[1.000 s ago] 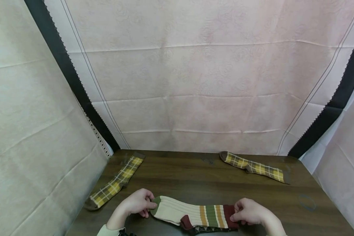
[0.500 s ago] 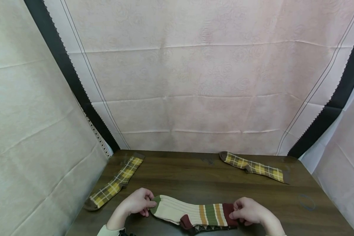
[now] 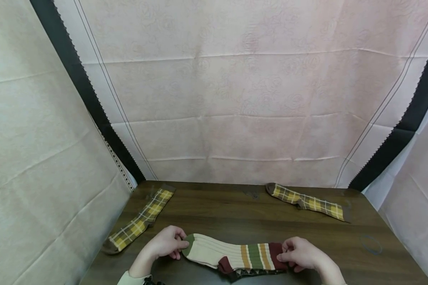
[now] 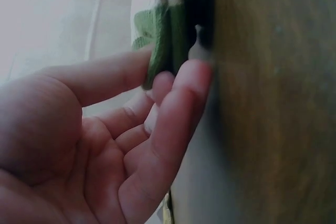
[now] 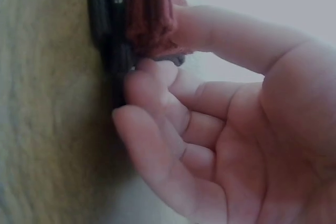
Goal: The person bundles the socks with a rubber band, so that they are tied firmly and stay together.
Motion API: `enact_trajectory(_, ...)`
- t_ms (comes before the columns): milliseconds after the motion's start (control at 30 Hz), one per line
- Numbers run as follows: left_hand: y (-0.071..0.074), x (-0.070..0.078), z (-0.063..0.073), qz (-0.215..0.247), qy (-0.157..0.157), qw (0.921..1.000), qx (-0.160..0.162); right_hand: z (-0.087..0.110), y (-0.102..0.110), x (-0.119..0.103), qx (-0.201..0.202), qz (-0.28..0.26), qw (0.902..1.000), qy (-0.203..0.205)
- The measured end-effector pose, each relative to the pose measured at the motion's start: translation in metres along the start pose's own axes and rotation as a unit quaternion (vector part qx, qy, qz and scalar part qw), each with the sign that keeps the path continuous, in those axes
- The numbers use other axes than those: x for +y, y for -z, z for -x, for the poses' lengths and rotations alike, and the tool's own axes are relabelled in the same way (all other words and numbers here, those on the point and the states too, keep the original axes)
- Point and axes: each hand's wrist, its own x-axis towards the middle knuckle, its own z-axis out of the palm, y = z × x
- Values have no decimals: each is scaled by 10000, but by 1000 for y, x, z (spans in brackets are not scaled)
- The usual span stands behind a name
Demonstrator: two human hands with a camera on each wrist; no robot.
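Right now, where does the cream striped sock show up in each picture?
Head: cream striped sock at bottom centre.
Left wrist: its green toe, upper centre.
Right wrist: its maroon cuff, top, just left of centre.
Shared landmark: the brown tabletop.

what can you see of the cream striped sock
The cream striped sock looks ribbed and knitted, with a green toe, maroon heel and cuff, and mustard and green bands by the cuff. It stretches sideways, heel on the near side, over dark patterned fabric above the table. The left hand pinches the toe; the right hand pinches the cuff.
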Motion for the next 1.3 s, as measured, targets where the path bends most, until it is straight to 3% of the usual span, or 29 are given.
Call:
enact_trajectory(100, 3, 1, 1, -45, 54, 10000, 17, 0, 6, 2, -109, -28, 9997, 196)
enact_trajectory(200, 6, 2, 0, -140, -28, 9996, 237, -3, 16, 4, 3, 30, 9988, 487)
enact_trajectory(433, 15, 1, -2, -19, -258, 9941, 1053, -32, 42, 2, 1324, 136, 9867, 931)
enact_trajectory(533, 15, 1, -4, 85, -369, 9920, 1206, -46, 51, 4, 2098, 683, 9684, 1162)
enact_trajectory(700, 13, 2, -9, 216, -492, 9894, 1348, -60, 58, 12, 3213, 1460, 9226, 1557)
enact_trajectory(967, 11, 7, -10, 404, -524, 9843, 1633, -70, 63, 21, 3928, 1640, 8900, 1632)
enact_trajectory(1100, 10, 8, -10, 430, -552, 9837, 1658, -71, 66, 22, 3931, 1702, 8914, 1484)
enact_trajectory(1300, 9, 7, -11, 435, -606, 9846, 1580, -76, 71, 26, 3428, 1948, 9098, 1293)
